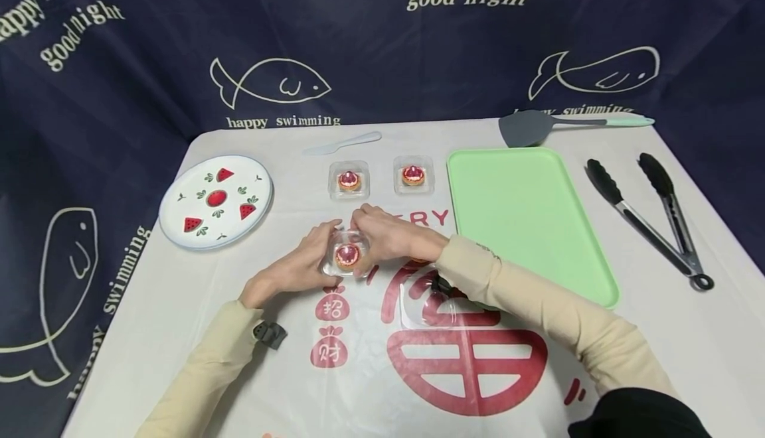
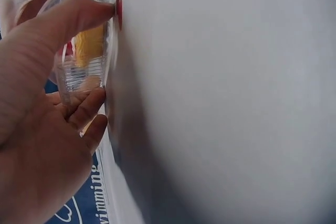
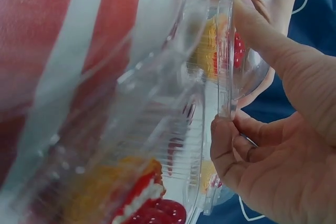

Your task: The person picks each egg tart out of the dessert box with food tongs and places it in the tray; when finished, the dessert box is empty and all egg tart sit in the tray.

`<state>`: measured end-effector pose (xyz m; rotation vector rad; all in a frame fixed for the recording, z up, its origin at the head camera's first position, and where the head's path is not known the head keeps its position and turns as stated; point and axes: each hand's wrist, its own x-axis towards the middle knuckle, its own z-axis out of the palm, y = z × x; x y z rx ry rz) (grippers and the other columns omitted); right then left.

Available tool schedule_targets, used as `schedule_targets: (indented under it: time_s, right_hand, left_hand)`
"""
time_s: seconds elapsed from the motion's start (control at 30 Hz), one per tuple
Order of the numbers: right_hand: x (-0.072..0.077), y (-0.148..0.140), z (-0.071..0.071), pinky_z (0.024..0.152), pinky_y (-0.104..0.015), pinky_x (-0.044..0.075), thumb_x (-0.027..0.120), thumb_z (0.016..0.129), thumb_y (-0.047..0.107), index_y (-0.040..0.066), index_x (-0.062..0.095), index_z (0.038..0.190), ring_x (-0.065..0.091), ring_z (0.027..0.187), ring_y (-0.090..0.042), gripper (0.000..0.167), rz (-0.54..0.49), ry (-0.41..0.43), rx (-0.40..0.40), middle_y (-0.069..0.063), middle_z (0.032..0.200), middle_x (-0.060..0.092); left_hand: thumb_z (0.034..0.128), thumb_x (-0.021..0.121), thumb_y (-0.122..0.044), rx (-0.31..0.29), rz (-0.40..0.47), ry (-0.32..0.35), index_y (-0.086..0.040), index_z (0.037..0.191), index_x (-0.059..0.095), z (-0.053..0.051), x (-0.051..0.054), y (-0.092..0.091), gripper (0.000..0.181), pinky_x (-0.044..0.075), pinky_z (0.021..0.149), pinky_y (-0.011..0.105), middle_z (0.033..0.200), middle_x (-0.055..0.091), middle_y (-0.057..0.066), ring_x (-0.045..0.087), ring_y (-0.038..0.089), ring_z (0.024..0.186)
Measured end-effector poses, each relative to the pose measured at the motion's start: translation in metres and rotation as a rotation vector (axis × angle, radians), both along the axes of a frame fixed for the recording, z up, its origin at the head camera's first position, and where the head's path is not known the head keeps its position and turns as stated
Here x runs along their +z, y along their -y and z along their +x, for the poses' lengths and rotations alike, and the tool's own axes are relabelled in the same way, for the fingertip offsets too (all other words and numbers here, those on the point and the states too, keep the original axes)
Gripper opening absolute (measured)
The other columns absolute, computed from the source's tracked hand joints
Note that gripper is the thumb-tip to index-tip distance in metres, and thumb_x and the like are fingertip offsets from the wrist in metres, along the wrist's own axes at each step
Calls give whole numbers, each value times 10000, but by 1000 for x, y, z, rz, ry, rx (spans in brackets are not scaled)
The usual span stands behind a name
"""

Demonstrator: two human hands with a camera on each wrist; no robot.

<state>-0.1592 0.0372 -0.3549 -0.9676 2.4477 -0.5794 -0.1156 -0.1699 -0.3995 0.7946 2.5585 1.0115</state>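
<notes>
A small red-topped tart sits in a clear plastic box on the table, between both hands. My left hand holds the box from the left; in the left wrist view its thumb and fingers grip opposite sides. From the right, my right hand pinches the rim of the domed lid between thumb and fingers. The lid lies over the tart; whether it is fully pressed down I cannot tell. Under the right forearm stands another clear box with its lid raised, holding a tart, mostly hidden in the head view.
Two boxed tarts stand behind the hands. A pale knife lies at the back. At the left is a watermelon-patterned plate; at the right are a green tray, a spatula and tongs.
</notes>
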Motion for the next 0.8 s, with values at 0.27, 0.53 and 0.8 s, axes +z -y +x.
schedule_targets:
  time_s: [0.27, 0.53, 0.8]
  right_hand:
    - [3, -1, 4, 856, -332, 493, 906, 654, 348, -21, 548, 1139, 481, 993, -230, 707, -8, -95, 7, -85, 1071, 492]
    - [2, -4, 10, 793, -314, 484, 895, 661, 373, -4, 538, 1143, 469, 953, -210, 709, -31, -127, 9, -64, 1017, 470]
    - [5, -9, 17, 850, -308, 507, 857, 727, 349, -1, 511, 1221, 492, 990, -190, 697, -78, -134, 0, -97, 1112, 525]
  left_hand:
    - [675, 773, -66, 13, -26, 24, 101, 1478, 147, -2, 3, -2, 1031, 231, 1145, 591, 1434, 337, 322, 338, 437, 1338]
    - [660, 832, -99, 27, -53, 4, 126, 1439, 189, -2, 4, -3, 1035, 293, 1130, 564, 1405, 352, 349, 364, 458, 1313]
    - [635, 896, -227, 29, 3, -42, 38, 1479, 201, 3, 13, 4, 1125, 318, 1121, 547, 1367, 400, 244, 396, 388, 1287]
